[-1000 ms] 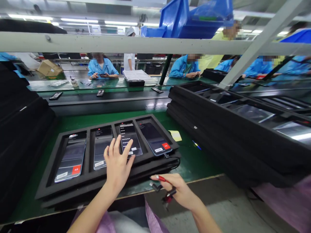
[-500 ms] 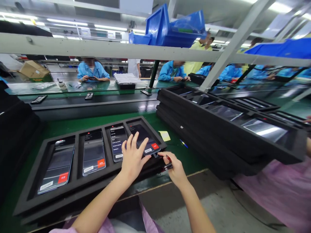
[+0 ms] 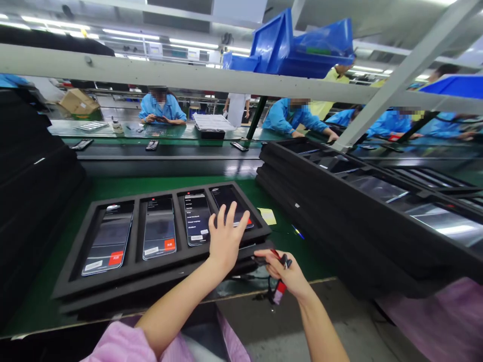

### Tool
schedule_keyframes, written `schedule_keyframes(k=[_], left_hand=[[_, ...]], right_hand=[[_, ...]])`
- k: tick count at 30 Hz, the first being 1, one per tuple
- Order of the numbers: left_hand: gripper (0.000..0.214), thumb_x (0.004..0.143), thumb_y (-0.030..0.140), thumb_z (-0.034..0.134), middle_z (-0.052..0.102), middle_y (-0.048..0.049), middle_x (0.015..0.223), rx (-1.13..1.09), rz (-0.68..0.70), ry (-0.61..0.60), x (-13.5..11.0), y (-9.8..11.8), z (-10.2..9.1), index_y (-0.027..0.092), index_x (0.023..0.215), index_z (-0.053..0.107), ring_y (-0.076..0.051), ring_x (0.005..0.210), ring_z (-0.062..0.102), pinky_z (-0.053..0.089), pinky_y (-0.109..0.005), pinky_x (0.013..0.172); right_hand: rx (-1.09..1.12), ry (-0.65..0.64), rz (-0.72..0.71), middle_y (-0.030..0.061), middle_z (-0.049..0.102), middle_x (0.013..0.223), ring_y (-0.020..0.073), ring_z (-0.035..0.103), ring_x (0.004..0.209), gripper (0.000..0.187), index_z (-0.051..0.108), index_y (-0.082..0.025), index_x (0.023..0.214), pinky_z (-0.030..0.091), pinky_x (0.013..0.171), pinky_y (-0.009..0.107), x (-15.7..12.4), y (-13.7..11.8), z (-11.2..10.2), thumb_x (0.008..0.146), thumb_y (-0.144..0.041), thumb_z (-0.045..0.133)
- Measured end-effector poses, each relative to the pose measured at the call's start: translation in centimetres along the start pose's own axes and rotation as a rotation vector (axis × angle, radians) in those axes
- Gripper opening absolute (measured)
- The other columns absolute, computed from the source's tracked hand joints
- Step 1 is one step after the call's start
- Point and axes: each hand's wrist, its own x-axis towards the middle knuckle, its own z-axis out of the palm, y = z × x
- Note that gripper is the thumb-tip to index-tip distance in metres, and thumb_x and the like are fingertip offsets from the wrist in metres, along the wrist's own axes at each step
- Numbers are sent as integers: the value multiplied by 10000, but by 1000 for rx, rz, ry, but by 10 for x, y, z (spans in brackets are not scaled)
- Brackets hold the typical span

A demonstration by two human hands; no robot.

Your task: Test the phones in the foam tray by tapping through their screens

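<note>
A black foam tray [image 3: 138, 236] holds phones in separate slots, their screens lit. My left hand [image 3: 225, 241] is spread, fingers apart, above the rightmost phone [image 3: 219, 195] and partly hides it. Left of it lies a phone [image 3: 196, 216] showing a text menu; two others, a phone [image 3: 159, 229] and the leftmost phone [image 3: 109, 241], show red blocks low on screen. My right hand [image 3: 285, 271] is closed at the tray's front right corner around a red and black pen-like tool [image 3: 281, 261]. A small dark piece [image 3: 259, 260] sits at its fingertips; its kind is unclear.
Stacked foam trays [image 3: 320, 211] rise on the right, and another black stack [image 3: 37, 171] on the left. A yellow sticky note [image 3: 267, 216] lies on the green bench. Dark cables hang near the front edge. Across the line, people in blue sit working under a shelf with blue bins [image 3: 302, 48].
My right hand has drawn back from the rightmost phone's lower edge toward the bench front. My left hand stays spread above that phone. The whole view has shifted.
</note>
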Motion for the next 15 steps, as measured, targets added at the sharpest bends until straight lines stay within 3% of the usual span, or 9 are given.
schedule_keyframes(k=[3, 6, 8, 11, 13, 15], left_hand=[[472, 800, 198, 626, 485, -91, 1340, -20, 80, 0, -4, 1, -6, 320, 1242, 516, -285, 1204, 443, 375, -454, 909], [460, 840, 298, 572, 497, -79, 1313, -81, 142, 30, -26, -7, -31, 332, 1286, 466, -241, 1213, 436, 359, -398, 935], [468, 849, 283, 554, 505, -87, 1281, -165, 56, 115, -49, -26, -57, 320, 1304, 449, -240, 1200, 452, 339, -390, 963], [582, 825, 229, 579, 447, -77, 1350, 9, -167, 241, -89, -83, -106, 374, 1352, 377, -287, 1212, 455, 321, -461, 1004], [542, 824, 373, 553, 411, -98, 1398, 173, -495, 265, -118, -132, -138, 368, 1344, 403, -405, 1227, 423, 325, -606, 974], [675, 768, 572, 501, 504, -173, 1305, 231, -904, 191, -150, -179, -161, 253, 1357, 418, -512, 1163, 437, 356, -711, 884]], right_hand=[[14, 7, 6, -76, 272, 413, 40, 194, 371, 508, 716, -117, 775, 168, 371, 215, -19, 4, -13, 630, -603, 683], [-13, 183, -23, -44, 400, 459, 60, 270, 390, 507, 709, -143, 846, 219, 377, 229, -29, 7, -27, 532, -534, 773], [-53, 330, -22, -42, 411, 461, 72, 298, 395, 476, 696, -147, 823, 231, 382, 236, -28, 7, -32, 543, -525, 772], [-87, 522, -35, -76, 288, 427, 69, 264, 383, 485, 631, -153, 706, 203, 391, 233, -16, 2, -33, 660, -636, 635], [-101, 624, -55, -90, 233, 434, 66, 247, 380, 545, 560, -172, 643, 192, 396, 228, -1, -3, -33, 714, -710, 503], [-129, 656, -47, -73, 296, 448, 68, 264, 382, 575, 531, -181, 643, 203, 396, 226, 20, -7, -34, 716, -743, 432]])
